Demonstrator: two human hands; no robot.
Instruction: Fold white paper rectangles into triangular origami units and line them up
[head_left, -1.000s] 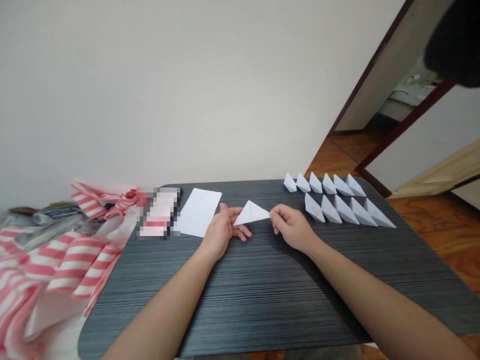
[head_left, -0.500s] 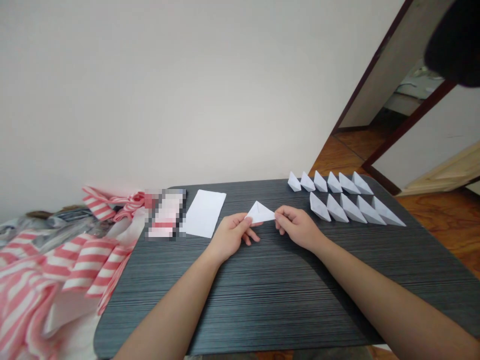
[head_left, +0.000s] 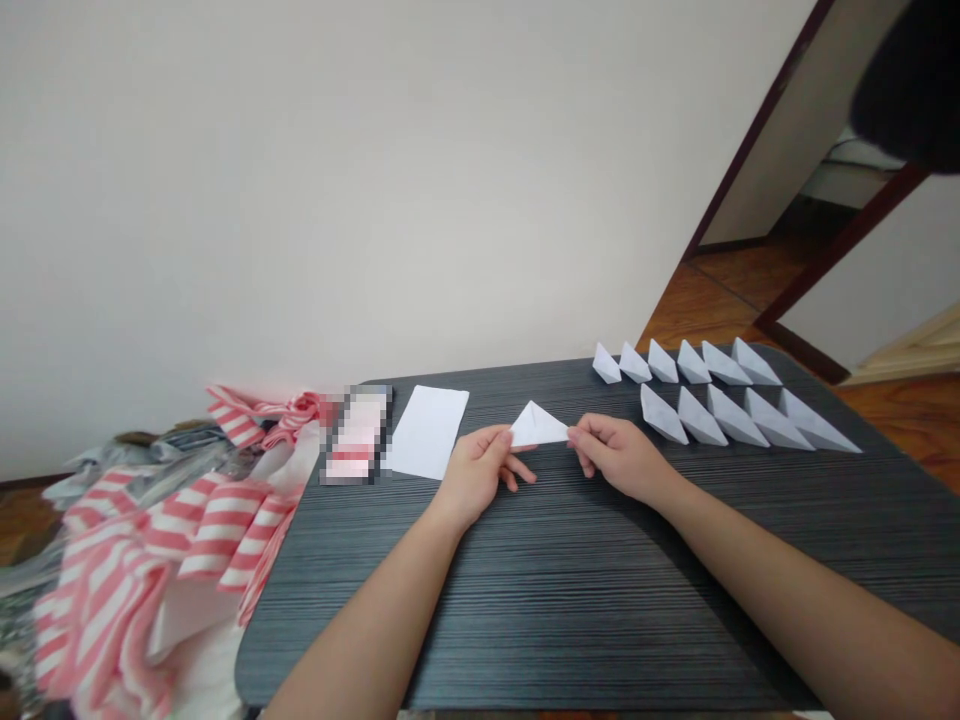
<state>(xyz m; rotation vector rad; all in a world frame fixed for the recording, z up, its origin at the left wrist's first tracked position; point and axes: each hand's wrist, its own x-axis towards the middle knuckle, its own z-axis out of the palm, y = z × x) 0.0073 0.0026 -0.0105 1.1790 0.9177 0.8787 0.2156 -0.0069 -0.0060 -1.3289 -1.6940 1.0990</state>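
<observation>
Paper triangle (head_left: 538, 427), white, crisply folded

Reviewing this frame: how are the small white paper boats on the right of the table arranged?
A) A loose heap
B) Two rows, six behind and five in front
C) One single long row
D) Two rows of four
B: the folded paper boats stand in two neat lines, six at the back and five in front.

Paper boats (head_left: 735, 417) in rows on table (head_left: 525, 620)
</observation>
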